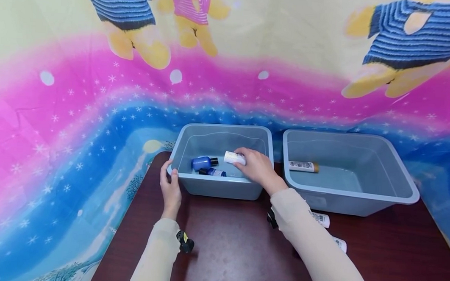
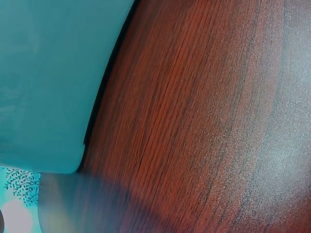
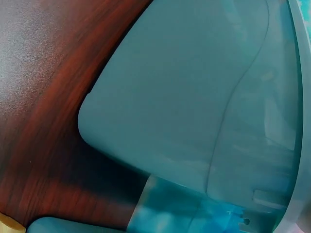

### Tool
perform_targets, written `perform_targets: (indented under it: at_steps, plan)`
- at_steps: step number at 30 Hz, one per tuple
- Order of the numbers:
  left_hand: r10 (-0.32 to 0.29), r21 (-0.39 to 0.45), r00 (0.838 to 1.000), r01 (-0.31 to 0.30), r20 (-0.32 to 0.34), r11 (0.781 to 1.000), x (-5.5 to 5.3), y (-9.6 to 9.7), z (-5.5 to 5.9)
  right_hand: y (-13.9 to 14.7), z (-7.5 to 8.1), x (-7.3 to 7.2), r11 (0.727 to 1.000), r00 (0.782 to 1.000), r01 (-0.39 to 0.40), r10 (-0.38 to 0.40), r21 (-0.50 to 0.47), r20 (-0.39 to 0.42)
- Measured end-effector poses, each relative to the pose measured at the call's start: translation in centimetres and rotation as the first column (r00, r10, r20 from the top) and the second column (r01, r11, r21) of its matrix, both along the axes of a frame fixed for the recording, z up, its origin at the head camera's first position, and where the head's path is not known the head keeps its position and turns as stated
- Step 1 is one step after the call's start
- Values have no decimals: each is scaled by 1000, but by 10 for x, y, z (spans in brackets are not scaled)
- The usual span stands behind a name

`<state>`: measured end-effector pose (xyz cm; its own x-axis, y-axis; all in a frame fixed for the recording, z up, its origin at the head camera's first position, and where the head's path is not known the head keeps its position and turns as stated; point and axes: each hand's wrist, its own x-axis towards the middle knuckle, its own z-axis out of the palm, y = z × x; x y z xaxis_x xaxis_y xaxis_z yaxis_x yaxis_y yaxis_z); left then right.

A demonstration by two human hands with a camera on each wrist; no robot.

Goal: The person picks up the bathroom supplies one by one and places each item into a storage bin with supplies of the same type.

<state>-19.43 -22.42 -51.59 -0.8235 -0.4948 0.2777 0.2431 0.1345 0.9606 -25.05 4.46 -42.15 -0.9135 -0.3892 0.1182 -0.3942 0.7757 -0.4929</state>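
Head view: left grey bin (image 1: pixel 222 188), white bottle (image 1: pixel 232 158) held within its outline.
Left of centre, the bin's near corner is gripped by the left hand (image 1: pixel 170 192); beyond, mid-frame, the bottle is grasped by the right hand (image 1: pixel 259 168).

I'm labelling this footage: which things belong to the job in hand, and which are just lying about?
Likely the job:
right hand, holding a white bottle
left hand, touching the left bin
two blue bottles inside that bin
right bin and the gold-capped bottle in it
two partly hidden white bottles on the table, perhaps

Apparently just around:
patterned backdrop
black wrist devices
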Motion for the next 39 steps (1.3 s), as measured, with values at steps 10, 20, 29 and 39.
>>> perform_targets:
  at_steps: [10, 20, 29, 39]
  plan:
    - [33, -17, 999, -33, -24, 999, -3, 2, -1, 0, 2, -2, 1000, 1000, -13, 13, 18, -21]
    - [29, -2, 1000, -29, -8, 1000, -2, 3, 0, 1, 2, -2, 1000, 999, -6, 6, 1, -54]
    - [23, 5, 1000, -23, -13, 1000, -1, 2, -2, 3, 1, 1, 1000, 997, -1, 3, 23, -83]
    - [26, -3, 1000, -26, 7, 1000, 1, 2, 0, 6, 0, 10, 1000, 984, -3, 2, -8, -179]
